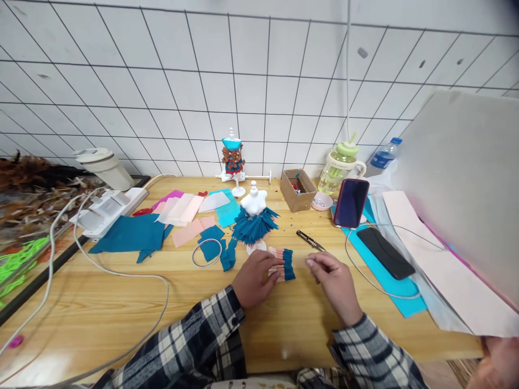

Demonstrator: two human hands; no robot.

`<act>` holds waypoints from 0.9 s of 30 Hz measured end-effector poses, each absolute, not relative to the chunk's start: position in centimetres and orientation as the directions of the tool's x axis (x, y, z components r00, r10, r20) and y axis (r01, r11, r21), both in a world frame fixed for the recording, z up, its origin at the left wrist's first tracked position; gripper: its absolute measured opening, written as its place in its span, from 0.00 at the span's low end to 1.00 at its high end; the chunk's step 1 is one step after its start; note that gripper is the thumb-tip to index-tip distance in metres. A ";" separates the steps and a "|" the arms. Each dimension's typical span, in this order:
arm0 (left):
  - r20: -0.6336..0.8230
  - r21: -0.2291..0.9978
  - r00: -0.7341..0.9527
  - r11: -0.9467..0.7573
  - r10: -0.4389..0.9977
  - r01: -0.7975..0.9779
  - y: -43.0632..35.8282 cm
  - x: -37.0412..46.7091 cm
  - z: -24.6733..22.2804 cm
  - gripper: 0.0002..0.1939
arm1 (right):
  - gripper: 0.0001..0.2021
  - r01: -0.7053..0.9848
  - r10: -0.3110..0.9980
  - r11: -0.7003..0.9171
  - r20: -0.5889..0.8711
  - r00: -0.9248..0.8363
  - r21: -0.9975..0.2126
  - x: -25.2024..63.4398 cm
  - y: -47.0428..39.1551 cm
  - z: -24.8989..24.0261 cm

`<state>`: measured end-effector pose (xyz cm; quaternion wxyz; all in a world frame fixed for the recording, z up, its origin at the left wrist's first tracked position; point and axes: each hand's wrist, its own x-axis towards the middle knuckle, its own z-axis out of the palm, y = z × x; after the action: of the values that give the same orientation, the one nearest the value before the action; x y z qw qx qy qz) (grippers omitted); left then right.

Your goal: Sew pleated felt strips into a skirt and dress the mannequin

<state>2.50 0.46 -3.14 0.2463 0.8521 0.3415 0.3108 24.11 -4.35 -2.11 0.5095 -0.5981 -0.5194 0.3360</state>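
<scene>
Head view: two bare hands work over a wooden table, and the legible-looking spots on it are few. On the clear bottle at the back right, a blue label carries pale marks too small to read. The jug with a green lid has pale lettering low on its front, also unreadable; inside is yellowish-green liquid or matter. Beside it sits a small pink bowl, its contents unclear. Next along, an open cardboard box holds small bits, some red, some white, with a blue scrap near the rear edge. At the far left, a lidded white tumbler leans by a power strip; what it contains is hidden.

The pleated strip, pink on the left and dark blue on the right, lies on the table between the hands, just in front of the small white dress form in its blue pleated skirt. The left hand rests over the strip's pink side, fingers bent; I cannot tell whether they pinch it or only press it. The right hand is apart from it, thumb and forefinger tips together; whether something thin sits between them, I cannot tell. Black snips lie just beyond that hand.
</scene>
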 end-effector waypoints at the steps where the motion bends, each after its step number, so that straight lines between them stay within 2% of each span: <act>1: 0.340 0.589 0.602 -0.663 0.722 0.462 1.0 3.1 -3.0 0.15 | 0.12 0.286 0.936 0.054 0.148 0.318 -0.957 24.7 -3.9 -3.0; 4: 0.268 0.459 0.644 -0.682 0.717 0.569 2.9 5.4 -2.8 0.18 | 0.14 0.291 0.910 0.059 0.171 0.378 -0.955 25.6 -3.1 -5.5; 7: 0.166 0.358 0.636 -0.647 0.754 0.673 4.4 7.3 -3.3 0.15 | 0.18 0.293 0.938 0.098 0.187 0.293 -0.951 25.5 -2.8 -6.7; 9: 0.124 0.326 0.615 -0.617 0.779 0.716 5.0 8.0 -3.7 0.11 | 0.18 0.351 0.944 0.125 0.221 0.247 -0.928 25.4 -2.8 -6.8; 14: 0.116 0.325 0.611 -0.611 0.783 0.722 5.4 8.0 -3.8 0.06 | 0.20 0.470 0.951 0.134 0.247 0.186 -0.873 25.3 -2.5 -6.6; 19: 0.107 0.363 0.658 -0.646 0.745 0.672 4.9 7.3 -3.7 0.05 | 0.18 0.610 0.945 0.187 0.311 0.103 -0.770 25.1 -2.3 -6.6; 24: 0.082 0.357 0.683 -0.661 0.725 0.659 3.6 6.4 -4.0 0.05 | 0.32 0.660 0.943 0.245 0.334 0.009 -0.710 24.4 -2.7 -6.1; 27: 0.091 0.351 0.689 -0.671 0.719 0.653 2.9 6.0 -4.0 0.05 | 0.20 0.722 0.924 0.319 0.370 -0.094 -0.614 24.1 -3.0 -5.6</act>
<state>5.99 2.91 -3.97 0.1471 0.9072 0.3780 0.1114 24.09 -3.03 -5.56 0.3631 -0.5668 -0.7263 0.1392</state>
